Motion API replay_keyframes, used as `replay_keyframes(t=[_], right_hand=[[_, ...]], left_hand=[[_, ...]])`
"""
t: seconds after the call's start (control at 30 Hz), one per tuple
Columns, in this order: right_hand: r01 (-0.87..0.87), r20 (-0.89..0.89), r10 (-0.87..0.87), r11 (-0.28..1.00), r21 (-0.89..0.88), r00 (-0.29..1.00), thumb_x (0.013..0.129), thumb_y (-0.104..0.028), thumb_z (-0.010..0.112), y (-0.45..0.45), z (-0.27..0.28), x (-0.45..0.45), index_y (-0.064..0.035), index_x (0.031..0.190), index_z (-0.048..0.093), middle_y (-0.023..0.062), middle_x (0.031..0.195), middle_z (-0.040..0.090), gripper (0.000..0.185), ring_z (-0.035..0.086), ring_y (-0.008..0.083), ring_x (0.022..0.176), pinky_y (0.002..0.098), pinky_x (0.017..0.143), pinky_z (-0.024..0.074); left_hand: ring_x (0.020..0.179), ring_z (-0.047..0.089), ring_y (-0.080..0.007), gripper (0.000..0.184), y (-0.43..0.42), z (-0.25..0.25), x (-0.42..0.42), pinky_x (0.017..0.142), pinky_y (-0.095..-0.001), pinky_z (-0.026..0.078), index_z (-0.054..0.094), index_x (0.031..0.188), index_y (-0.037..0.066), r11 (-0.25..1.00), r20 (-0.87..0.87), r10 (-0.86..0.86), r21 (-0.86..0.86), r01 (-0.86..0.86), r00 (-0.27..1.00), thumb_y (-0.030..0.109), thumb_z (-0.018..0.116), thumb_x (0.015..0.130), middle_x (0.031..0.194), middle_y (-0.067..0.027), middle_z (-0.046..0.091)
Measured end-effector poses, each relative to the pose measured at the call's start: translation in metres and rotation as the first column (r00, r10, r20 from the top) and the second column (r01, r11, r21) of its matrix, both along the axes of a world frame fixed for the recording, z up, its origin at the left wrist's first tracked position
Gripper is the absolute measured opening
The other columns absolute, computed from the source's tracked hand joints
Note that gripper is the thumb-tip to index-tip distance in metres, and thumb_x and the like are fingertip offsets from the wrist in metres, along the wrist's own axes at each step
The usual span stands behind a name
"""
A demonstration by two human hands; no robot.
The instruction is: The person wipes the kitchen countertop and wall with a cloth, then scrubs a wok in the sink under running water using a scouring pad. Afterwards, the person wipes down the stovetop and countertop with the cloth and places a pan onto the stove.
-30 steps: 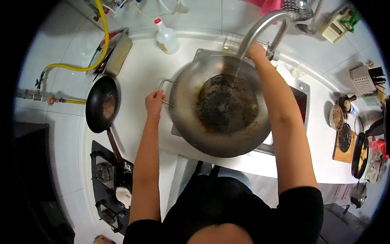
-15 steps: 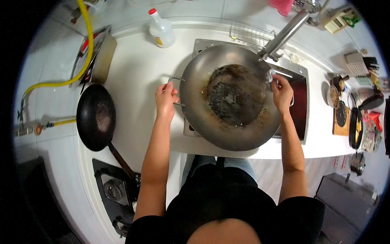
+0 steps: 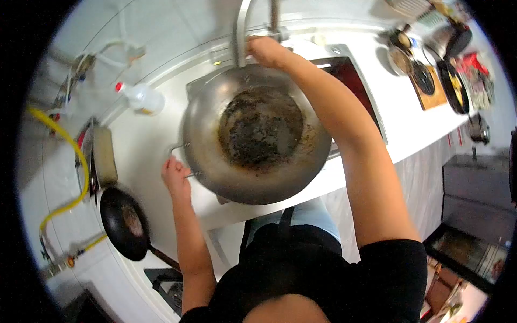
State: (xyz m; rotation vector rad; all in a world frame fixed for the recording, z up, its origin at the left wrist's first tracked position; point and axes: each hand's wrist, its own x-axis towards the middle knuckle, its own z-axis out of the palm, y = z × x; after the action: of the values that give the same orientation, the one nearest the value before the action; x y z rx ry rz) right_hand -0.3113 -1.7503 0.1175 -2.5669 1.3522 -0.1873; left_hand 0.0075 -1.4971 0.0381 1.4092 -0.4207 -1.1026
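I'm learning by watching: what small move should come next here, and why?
Probably bring the right hand from the tap to the dark patch inside the wok: that patch covers much of the bottom, and the left hand, on the side handle, can steady the wok. Whether the right hand holds anything is hidden.

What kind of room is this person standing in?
Most likely a kitchen: a large wok is over a sink, a dark frying pan lies nearby, and part of a stove shows at the lower left.
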Motion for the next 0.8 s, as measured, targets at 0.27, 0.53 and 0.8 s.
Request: replay_keyframes(t=[0.27,0.53,0.8], right_hand=[[-0.004,0.503,-0.035,0.997,0.076,0.863,0.083,0.006,0.049,0.061,0.022,-0.193,-0.0019,0.111,0.059,0.0128,0.106,0.064,0.031,0.063,0.0241,0.095,0.0324,0.085,0.0504],[0.045,0.163,-0.118,0.918,0.395,0.979,0.072,-0.006,0.056,0.067,-0.162,-0.299,-0.0022,0.097,0.065,0.0207,0.092,0.064,0.027,0.063,0.0331,0.088,0.0398,0.077,0.0498],[-0.375,-0.084,0.382,0.923,0.088,0.92,0.082,-0.024,0.055,0.052,-0.258,-0.236,-0.0153,0.1,0.066,0.0104,0.128,0.05,0.024,0.038,0.0319,0.125,0.0464,0.094,0.0377]], left_hand=[[0.049,0.029,-0.0085,0.01,-0.009,0.007,-0.016,0.043,-0.0229,0.027,0.05,0.091,0.003,0.974,0.166,0.155,0.142,-0.179,0.974,0.014,0.049,0.092,0.062,0.0011,0.036],[0.043,0.021,-0.0075,0.017,-0.022,0.0,-0.021,0.039,-0.0237,0.018,0.049,0.094,0.005,0.903,0.39,0.263,0.223,-0.367,0.882,0.021,0.049,0.091,0.053,0.0053,0.023],[0.038,0.017,-0.007,0.021,-0.027,0.006,-0.023,0.035,-0.0234,0.014,0.049,0.085,0.006,0.877,0.449,0.205,0.309,-0.367,0.87,0.026,0.046,0.088,0.049,0.0054,0.023]])
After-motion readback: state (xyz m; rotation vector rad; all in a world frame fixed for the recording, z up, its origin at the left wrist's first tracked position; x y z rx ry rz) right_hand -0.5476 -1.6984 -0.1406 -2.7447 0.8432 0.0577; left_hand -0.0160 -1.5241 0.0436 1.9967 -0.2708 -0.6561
